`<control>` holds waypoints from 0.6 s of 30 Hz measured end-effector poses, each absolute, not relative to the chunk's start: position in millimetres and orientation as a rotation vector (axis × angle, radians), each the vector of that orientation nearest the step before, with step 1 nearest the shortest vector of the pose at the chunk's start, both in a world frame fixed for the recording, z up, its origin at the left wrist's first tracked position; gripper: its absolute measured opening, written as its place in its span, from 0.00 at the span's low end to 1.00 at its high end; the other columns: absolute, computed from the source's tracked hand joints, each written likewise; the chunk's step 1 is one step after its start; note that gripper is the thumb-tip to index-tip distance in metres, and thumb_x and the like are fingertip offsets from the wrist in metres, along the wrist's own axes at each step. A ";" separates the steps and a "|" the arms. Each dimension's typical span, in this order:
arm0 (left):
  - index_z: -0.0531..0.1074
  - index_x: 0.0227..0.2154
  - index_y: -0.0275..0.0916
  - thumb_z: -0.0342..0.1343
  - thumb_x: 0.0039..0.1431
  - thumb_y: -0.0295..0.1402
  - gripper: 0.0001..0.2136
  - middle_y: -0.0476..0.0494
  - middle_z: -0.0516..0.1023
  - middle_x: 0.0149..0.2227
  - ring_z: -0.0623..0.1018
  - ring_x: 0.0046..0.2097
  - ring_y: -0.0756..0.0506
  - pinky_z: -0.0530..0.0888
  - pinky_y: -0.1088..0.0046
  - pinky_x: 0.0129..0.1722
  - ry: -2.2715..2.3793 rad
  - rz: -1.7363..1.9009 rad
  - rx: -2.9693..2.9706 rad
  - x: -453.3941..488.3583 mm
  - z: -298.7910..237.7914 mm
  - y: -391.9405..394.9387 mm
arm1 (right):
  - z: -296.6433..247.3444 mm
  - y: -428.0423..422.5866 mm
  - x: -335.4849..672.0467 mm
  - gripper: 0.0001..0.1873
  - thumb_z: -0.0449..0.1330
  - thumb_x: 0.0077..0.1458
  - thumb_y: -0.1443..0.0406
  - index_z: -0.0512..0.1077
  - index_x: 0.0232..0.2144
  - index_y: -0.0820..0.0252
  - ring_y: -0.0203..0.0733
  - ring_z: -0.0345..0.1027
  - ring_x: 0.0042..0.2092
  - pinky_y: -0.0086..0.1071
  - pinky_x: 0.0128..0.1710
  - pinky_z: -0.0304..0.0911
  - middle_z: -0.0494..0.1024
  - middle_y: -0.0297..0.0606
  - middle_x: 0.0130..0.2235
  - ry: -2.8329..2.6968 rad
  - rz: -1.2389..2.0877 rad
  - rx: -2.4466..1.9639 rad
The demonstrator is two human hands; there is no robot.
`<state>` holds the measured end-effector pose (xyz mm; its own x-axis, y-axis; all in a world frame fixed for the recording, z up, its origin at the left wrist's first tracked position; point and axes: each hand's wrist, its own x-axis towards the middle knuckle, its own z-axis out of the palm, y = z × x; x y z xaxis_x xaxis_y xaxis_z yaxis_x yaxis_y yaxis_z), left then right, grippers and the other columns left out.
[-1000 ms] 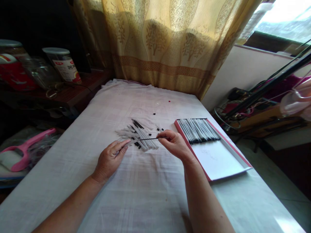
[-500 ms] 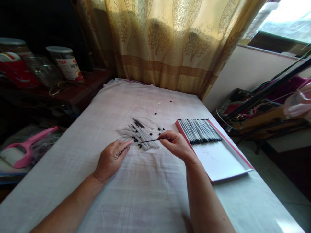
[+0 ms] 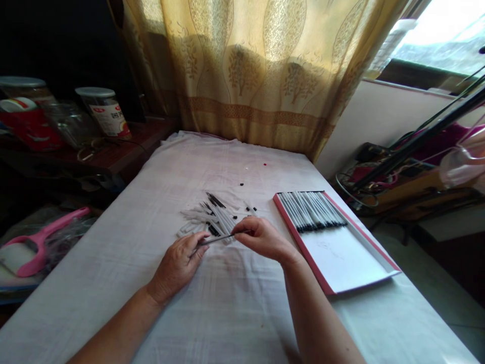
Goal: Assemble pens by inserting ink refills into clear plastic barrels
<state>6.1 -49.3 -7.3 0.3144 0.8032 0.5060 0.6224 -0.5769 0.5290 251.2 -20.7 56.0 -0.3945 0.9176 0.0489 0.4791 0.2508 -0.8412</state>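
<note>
My left hand (image 3: 177, 264) is closed around the near end of a translucent pen barrel (image 3: 215, 239) held over the cloth. At the barrel's other end, my right hand (image 3: 263, 238) pinches a thin black pen refill (image 3: 232, 234). Most of the refill's length seems to lie inside the barrel, which looks grey. Just beyond both hands is a loose heap of white pen barrels (image 3: 223, 217), with dark refills (image 3: 215, 199) on its far side. Small black caps (image 3: 235, 217) are scattered by the heap.
Right of my hands lies a shallow red-edged box (image 3: 303, 253) with a row of pens (image 3: 312, 210) at its far end. A cabinet with jars (image 3: 108, 114) stands left, above a pink-handled roller (image 3: 43, 235). A curtain (image 3: 246, 76) hangs behind the cloth-covered table (image 3: 212, 318).
My right hand has moved left towards my left hand. The black refill has slid further into the barrel, and less of it shows. The view has tilted up slightly.
</note>
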 end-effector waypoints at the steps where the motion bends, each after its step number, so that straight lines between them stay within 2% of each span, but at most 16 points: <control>1: 0.73 0.47 0.41 0.49 0.67 0.40 0.13 0.43 0.82 0.41 0.81 0.42 0.44 0.77 0.70 0.44 1.316 1.110 2.268 7.4 -7.0 -50.5 | 56.8 -18.9 249.2 0.10 0.61 0.52 0.67 0.79 0.37 0.60 0.36 0.70 0.30 0.27 0.29 0.62 0.78 0.34 0.29 -1.987 1.089 -1.221; 4: 0.73 0.43 0.42 0.50 0.66 0.41 0.12 0.46 0.83 0.37 0.82 0.39 0.45 0.77 0.71 0.41 1.349 1.113 2.027 8.9 -6.6 -51.5 | 61.1 -2.8 254.0 0.21 0.63 0.54 0.59 0.75 0.50 0.59 0.37 0.72 0.33 0.28 0.32 0.66 0.80 0.37 0.34 -1.930 1.108 -1.129; 7: 0.74 0.42 0.41 0.51 0.64 0.42 0.12 0.45 0.82 0.36 0.82 0.37 0.46 0.78 0.72 0.38 1.336 1.201 1.816 8.3 -8.2 -48.9 | 62.1 33.5 269.2 0.19 0.57 0.60 0.57 0.76 0.48 0.60 0.38 0.73 0.34 0.30 0.35 0.68 0.81 0.39 0.36 -1.815 0.878 -1.295; 9: 0.73 0.41 0.40 0.52 0.63 0.43 0.13 0.45 0.82 0.35 0.81 0.35 0.47 0.78 0.73 0.36 1.316 1.251 1.699 8.2 -9.7 -46.1 | 58.3 63.8 277.9 0.16 0.55 0.61 0.60 0.78 0.44 0.60 0.40 0.75 0.36 0.31 0.38 0.69 0.82 0.39 0.37 -1.819 0.658 -1.520; 11: 0.73 0.42 0.39 0.53 0.63 0.44 0.14 0.45 0.81 0.34 0.80 0.33 0.48 0.78 0.73 0.35 1.307 1.270 1.607 8.7 -10.8 -43.6 | 51.6 92.4 282.0 0.15 0.55 0.61 0.64 0.78 0.46 0.57 0.41 0.76 0.41 0.32 0.44 0.68 0.83 0.38 0.40 -1.875 0.448 -1.817; 14: 0.73 0.42 0.39 0.53 0.62 0.45 0.15 0.45 0.80 0.32 0.78 0.31 0.48 0.77 0.73 0.35 1.320 1.265 1.513 9.9 -11.2 -41.1 | 38.9 123.9 280.2 0.20 0.55 0.59 0.68 0.74 0.53 0.57 0.45 0.75 0.47 0.35 0.50 0.65 0.82 0.40 0.46 -1.883 0.369 -1.980; 18: 0.73 0.43 0.38 0.54 0.61 0.45 0.16 0.45 0.79 0.33 0.78 0.31 0.49 0.77 0.73 0.35 1.362 1.232 1.464 10.1 -11.3 -40.2 | 22.8 145.7 270.8 0.25 0.56 0.59 0.68 0.70 0.58 0.57 0.48 0.73 0.52 0.36 0.51 0.65 0.79 0.44 0.50 -1.906 0.350 -2.061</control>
